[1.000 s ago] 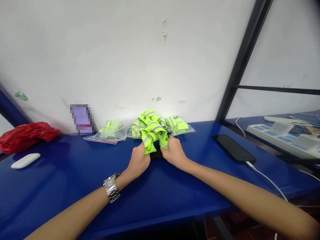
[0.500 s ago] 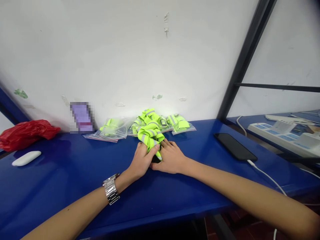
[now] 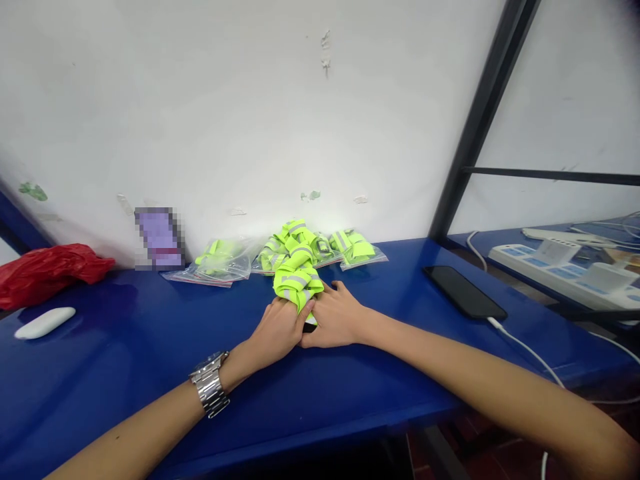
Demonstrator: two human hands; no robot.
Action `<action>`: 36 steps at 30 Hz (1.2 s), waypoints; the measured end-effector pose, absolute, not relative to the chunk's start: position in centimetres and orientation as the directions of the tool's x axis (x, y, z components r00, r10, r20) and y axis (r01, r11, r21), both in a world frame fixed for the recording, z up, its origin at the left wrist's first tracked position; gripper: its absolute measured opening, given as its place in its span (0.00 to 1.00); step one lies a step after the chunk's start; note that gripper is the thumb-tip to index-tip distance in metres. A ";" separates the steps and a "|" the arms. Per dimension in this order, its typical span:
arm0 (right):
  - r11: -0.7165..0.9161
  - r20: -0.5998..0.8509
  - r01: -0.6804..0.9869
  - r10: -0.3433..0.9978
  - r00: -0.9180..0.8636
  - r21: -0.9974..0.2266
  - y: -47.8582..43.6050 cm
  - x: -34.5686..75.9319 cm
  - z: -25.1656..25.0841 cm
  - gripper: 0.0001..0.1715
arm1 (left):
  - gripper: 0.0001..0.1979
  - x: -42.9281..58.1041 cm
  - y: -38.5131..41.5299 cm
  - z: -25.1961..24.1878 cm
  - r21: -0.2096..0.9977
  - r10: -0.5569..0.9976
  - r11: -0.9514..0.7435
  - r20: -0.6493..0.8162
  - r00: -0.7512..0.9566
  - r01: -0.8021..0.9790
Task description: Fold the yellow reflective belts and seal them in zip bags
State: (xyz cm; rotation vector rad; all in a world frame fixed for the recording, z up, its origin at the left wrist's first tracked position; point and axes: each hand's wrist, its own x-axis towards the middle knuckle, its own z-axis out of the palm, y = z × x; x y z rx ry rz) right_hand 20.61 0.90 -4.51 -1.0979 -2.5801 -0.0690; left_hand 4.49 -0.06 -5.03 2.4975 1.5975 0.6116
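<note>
A bunched neon-yellow reflective strap (image 3: 299,280) with grey stripes trails across the blue table toward me from the pile by the wall. My left hand (image 3: 279,331), a metal watch (image 3: 210,385) on its wrist, is closed on the near end of the strap, its thumb pressed on top. My right hand (image 3: 337,319) grips the same end from the right, close beside the left. A small black piece (image 3: 310,327) shows between the hands. Most of the fingertips are hidden under the strap and the hands.
Clear zip bags (image 3: 220,265) with yellow straps lie left of the pile, another bag (image 3: 356,248) to its right. A red plastic bag (image 3: 50,270), a white case (image 3: 46,323) and a propped phone (image 3: 161,237) are at left. A charging phone (image 3: 465,292) and power strip (image 3: 565,270) are at right.
The strap between my hands has bunched up and its near folds sit differently. My left hand has shifted slightly left and lower. The whole view has moved a little.
</note>
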 end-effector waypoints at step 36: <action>0.844 0.506 0.533 0.439 -0.743 0.051 0.6 22.2 -4.1 0.27 | 0.19 4.0 0.1 -7.0 0.020 0.780 -0.557 0.356 0.515 0.830</action>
